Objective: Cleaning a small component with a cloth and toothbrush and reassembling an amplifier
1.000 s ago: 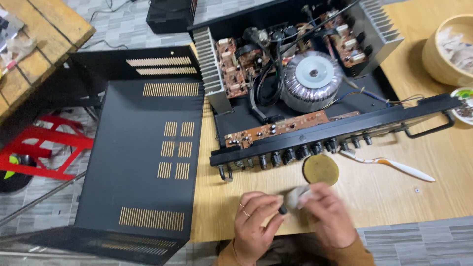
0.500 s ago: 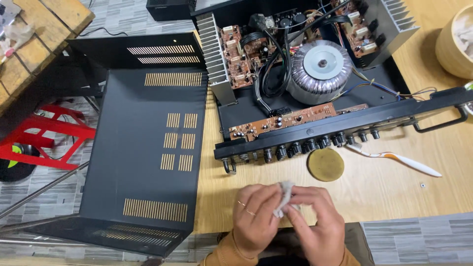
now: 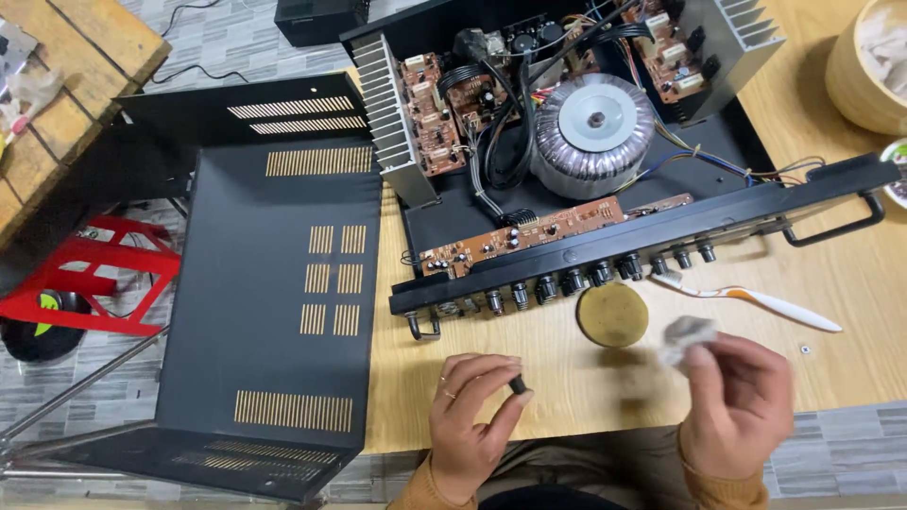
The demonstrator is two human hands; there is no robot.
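A: What have we got in our left hand (image 3: 470,416)?

B: A small dark knob (image 3: 518,384), pinched between the thumb and the fingertips (image 3: 499,366). The fingers are curled close around it, and the hand hangs over the near edge of the wooden table (image 3: 879,283).

A: And our right hand (image 3: 737,401)?

B: It has hold of a crumpled pale cloth (image 3: 686,334), gripped at the fingertips with the fingers bent in. The picture is blurred there, so we cannot tell how tight the hold is. The two hands are well apart.

A: What lies between us and the machine?

B: A round yellowish disc (image 3: 612,314) sits flat on the table, just left of the cloth. Beside it lies a white toothbrush (image 3: 756,300) with an orange patch on the handle, running to the right.

A: And the machine itself?

B: An open black amplifier (image 3: 605,142), its front panel (image 3: 661,241) turned toward us with a row of bare knob shafts (image 3: 567,281). Inside we see a big ring-shaped transformer (image 3: 593,132), brown circuit boards and finned metal heat sinks (image 3: 392,123).

A: Anything to the left?

B: The black metal cover (image 3: 274,283) lies open-side up, hanging off the table's left edge. A red stand (image 3: 94,274) is on the floor beyond it, and a round wooden bowl (image 3: 864,76) sits at the far right.
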